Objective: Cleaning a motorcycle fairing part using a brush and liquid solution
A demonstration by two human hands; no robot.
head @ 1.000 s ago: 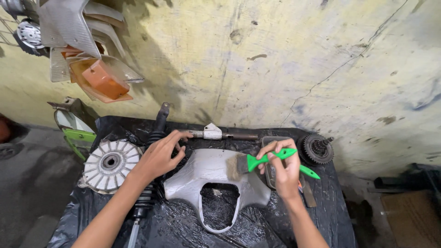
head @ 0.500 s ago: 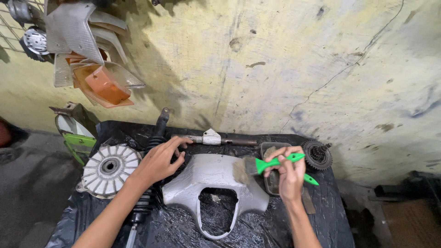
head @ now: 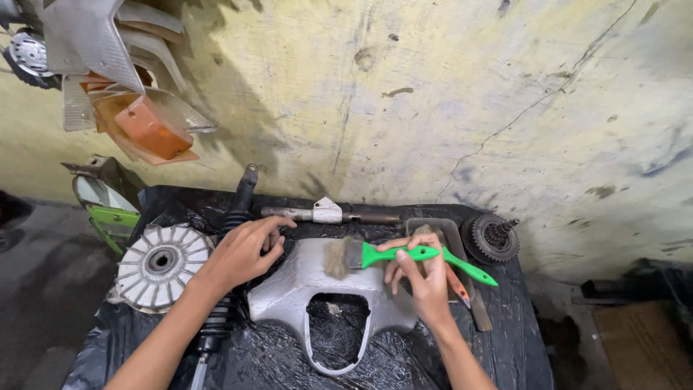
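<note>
The grey moulded plastic cover with the U-shaped cut-out (head: 328,289) is lying loose on slick black plastic sheeting (head: 462,347), so it is likely to be sliding or pivoting under the strokes if the steadying pressure is easing; the bristles, if they are carrying fluid, may also be flicking it toward the finned round metal hub (head: 155,266) sitting beyond the left knuckles; the green handle's tail is passing just over the shallow metal tray (head: 451,230) beyond the right fingertips and could be knocking it toward the dark toothed gear cluster (head: 491,238).

The right hand (head: 419,271) is reaching forward with the wrist bent inward, its fingers wrapping the green-handled flat paintbrush (head: 404,254) at mid-handle, the pale bristles touching the cover's upper edge just to the left of those fingers; the left hand (head: 245,253) is stretching in from the lower left, fingers spread and pressing flat on the cover's upper left shoulder, gripping nothing, the fingertips lying near a long rusty metal rod with a white bracket (head: 328,213).
</note>
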